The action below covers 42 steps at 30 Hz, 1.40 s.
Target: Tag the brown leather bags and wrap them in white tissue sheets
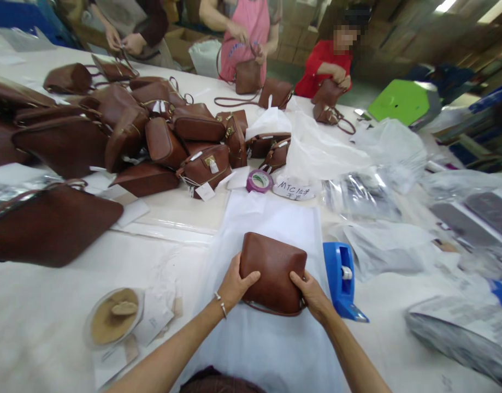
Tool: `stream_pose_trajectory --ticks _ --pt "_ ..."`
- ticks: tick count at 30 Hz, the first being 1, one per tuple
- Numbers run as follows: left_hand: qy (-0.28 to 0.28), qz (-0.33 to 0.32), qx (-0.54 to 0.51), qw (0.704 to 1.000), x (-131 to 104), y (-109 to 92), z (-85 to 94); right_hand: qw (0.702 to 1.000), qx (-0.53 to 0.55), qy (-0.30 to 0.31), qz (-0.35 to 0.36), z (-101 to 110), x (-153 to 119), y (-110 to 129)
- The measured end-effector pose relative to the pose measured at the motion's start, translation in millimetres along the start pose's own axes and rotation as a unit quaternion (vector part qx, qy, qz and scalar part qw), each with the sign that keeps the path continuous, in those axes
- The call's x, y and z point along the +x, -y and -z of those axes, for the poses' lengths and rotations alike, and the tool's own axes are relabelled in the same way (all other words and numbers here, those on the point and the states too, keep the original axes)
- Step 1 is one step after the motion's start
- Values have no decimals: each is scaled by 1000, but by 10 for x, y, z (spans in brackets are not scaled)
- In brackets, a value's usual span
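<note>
A small brown leather handbag (273, 270) is held between my two hands, over a sheet of white tissue paper (271, 349). My left hand (236, 281) grips its left side, thumb on the smooth face and fingers out of sight behind. On the opposite side my right hand (312, 292) clasps the lower right edge, its thumb also on the leather. A dark zip or seam line runs along the bag's lower edge. Close to my right hand lies a blue tape dispenser (340, 278).
Many brown bags (193, 123) are heaped at the back left, and a larger brown bag (49, 224) lies nearer. A purple tape roll (259, 181) sits beyond the paper. At left stands a bowl of tan paste (113, 319). Plastic bags (382, 245) cover the right. Three people handle bags across the table.
</note>
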<state>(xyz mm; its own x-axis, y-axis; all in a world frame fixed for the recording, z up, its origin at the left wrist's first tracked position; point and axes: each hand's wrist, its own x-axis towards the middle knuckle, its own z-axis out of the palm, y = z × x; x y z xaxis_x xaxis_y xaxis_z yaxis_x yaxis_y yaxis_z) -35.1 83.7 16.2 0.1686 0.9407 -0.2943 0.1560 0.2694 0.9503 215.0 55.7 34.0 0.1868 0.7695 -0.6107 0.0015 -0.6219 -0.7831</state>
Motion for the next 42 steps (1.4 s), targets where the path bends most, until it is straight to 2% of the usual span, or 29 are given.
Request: stream_pose_trajectory --ticks 2,3,5,6,7,10,11,13,14,16,17,19,21,23,25,28,31,35,37,39,42 --pt "-12 3 3 1000 -9 11 -21 991 -84 -81 72 6 -47 146" --pt "-17 5 3 1000 -12 17 -32 971 -137 -140 139 -22 -92 236" --pt "-25 8 3 1000 -19 36 -55 892 -248 -219 308 -159 -202 406" --pt "-27 7 7 1000 -23 53 -65 843 -304 -218 387 -267 -252 469" --pt "-30 4 14 999 -29 78 -69 796 -359 -192 448 -393 -288 506" --pt "-50 -9 67 996 -54 180 -10 684 -476 -95 545 -779 -278 465" --pt "-61 -20 93 994 -60 201 37 660 -495 -82 559 -879 -240 415" --pt "-87 -72 153 982 -40 162 152 638 -515 -76 568 -1004 -147 309" --pt "-97 -114 188 971 1 85 202 636 -519 -77 565 -1032 -106 266" --pt "-92 -220 263 935 186 -194 244 639 -523 -80 559 -1042 -55 213" --pt "-71 -266 302 913 338 -380 227 639 -523 -82 558 -1035 -46 204" --pt "6 -346 377 859 745 -780 132 637 -525 -90 557 -1019 -49 209" --pt "29 -358 440 823 1214 -1117 10 631 -529 -104 557 -1013 -62 228" --pt "2 -323 492 808 1632 -1309 -64 625 -534 -117 557 -1014 -73 244" --pt "-18 -287 515 808 1924 -1352 -47 623 -537 -119 556 -1018 -78 249" --pt "-18 -271 524 807 2110 -1280 118 629 -535 -119 551 -1027 -87 235" --pt "-13 -278 535 798 2105 -1260 299 639 -528 -121 547 -1042 -97 206" --pt "5 -318 538 781 1917 -1423 404 659 -523 -102 532 -1055 -106 190" --pt "33 -381 537 752 1707 -1529 430 669 -521 -92 522 -1045 -109 202" --pt "66 -455 536 708 1412 -1596 459 679 -512 -80 520 -1022 -114 218" --pt "108 -518 544 651 900 -1559 508 709 -457 -72 532 -961 -136 215"
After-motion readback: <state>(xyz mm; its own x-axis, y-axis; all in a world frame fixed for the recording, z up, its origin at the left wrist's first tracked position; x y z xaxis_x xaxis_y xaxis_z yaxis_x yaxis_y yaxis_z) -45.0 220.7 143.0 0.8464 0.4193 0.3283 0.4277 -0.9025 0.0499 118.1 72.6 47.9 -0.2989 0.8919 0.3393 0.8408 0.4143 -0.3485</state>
